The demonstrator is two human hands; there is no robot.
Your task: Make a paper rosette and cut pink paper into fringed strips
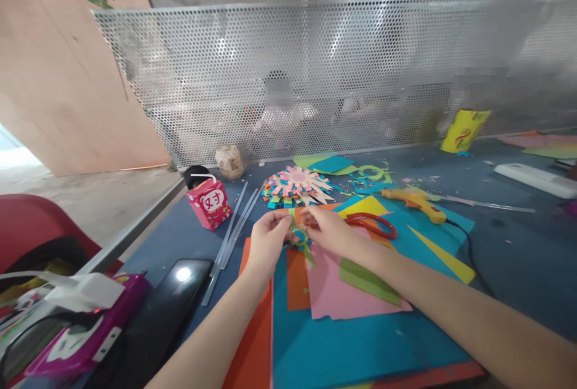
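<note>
My left hand (270,234) and my right hand (328,230) are close together over the colored sheets, fingertips pinched at a small blue and green fringed paper flower (298,236). Green paper shows above and below it, and the fingers partly cover it. Just beyond lies a larger layered paper flower (297,180) with pink, orange and blue fringes. By my right wrist rest red-handled scissors (383,234), their blades hidden. Under my forearms spread a pink sheet (331,293), an olive green strip (367,281) and a large blue sheet (360,344).
A yellow glue gun (417,202) with a black cord lies on the right. Clear glue sticks (234,229), a red drink box (210,204) and a black phone (166,311) are on the left. A perforated metal screen (315,76) stands behind the table.
</note>
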